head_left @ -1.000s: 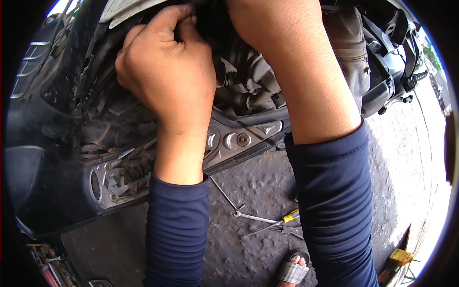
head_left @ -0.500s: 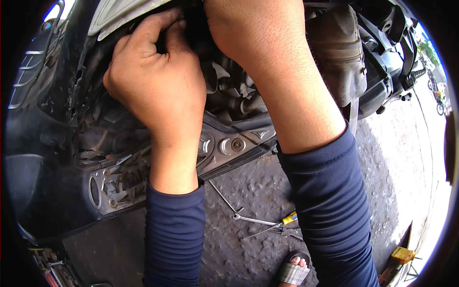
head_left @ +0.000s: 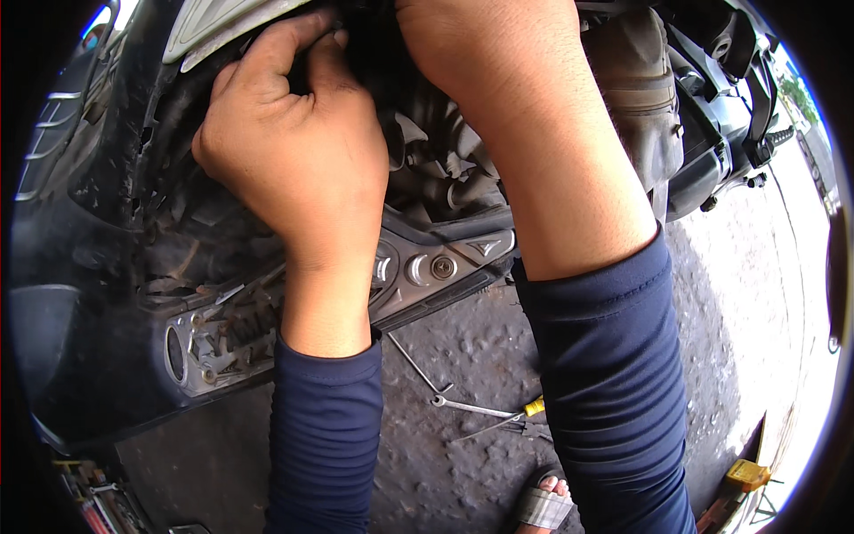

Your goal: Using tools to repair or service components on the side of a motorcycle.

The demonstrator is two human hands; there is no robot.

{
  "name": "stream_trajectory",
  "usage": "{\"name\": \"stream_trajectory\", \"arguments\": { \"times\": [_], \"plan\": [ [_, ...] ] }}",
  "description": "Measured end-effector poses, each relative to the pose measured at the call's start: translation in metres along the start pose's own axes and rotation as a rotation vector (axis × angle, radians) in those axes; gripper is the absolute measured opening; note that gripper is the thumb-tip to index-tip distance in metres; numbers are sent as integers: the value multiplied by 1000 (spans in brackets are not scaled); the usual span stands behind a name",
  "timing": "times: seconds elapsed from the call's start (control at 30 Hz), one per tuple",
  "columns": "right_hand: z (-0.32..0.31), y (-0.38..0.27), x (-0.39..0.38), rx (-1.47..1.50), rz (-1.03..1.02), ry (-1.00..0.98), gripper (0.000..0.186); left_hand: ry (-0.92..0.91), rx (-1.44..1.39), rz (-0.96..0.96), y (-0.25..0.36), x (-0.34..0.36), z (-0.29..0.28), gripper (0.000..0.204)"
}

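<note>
Both my arms, in navy sleeves, reach into the opened body of a motor scooter (head_left: 480,254). My left hand (head_left: 294,133) is closed, its thumb and forefinger pinched together at a dark gap just below a pale grey panel (head_left: 227,27). What the fingertips hold, if anything, is lost in shadow. My right hand (head_left: 485,44) reaches into the same dark area from the right; the top edge of the view and the shadow hide its fingers. Between the wrists, grimy engine parts and hoses (head_left: 449,173) show.
On the dark rough floor (head_left: 427,481) lie a wrench (head_left: 471,408), a thin metal rod (head_left: 411,360) and a yellow-handled screwdriver (head_left: 534,407). A sandaled foot (head_left: 544,505) stands near them. Tools (head_left: 98,494) sit at lower left, a yellow box-shaped object (head_left: 749,474) at lower right.
My right hand and forearm have shifted slightly right and up. My left hand stays nearly in place, its fingers still pinched.
</note>
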State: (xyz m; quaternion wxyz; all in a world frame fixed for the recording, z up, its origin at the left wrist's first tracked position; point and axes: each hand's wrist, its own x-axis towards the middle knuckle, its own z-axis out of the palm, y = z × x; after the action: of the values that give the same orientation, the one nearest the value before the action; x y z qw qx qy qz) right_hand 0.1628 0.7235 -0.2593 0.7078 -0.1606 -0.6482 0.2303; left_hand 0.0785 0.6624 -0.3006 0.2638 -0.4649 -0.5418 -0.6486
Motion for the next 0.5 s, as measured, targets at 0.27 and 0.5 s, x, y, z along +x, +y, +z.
{"name": "stream_trajectory", "arguments": {
  "times": [0.27, 0.5],
  "plan": [
    [-38, -29, 3, 155, 250, -222, 26, 2, -44, 50, -10, -1, -16, 12],
    [-93, -84, -82, -432, -31, -647, 18, -208, 267, 353, -29, -3, -61, 26]
  ]
}}
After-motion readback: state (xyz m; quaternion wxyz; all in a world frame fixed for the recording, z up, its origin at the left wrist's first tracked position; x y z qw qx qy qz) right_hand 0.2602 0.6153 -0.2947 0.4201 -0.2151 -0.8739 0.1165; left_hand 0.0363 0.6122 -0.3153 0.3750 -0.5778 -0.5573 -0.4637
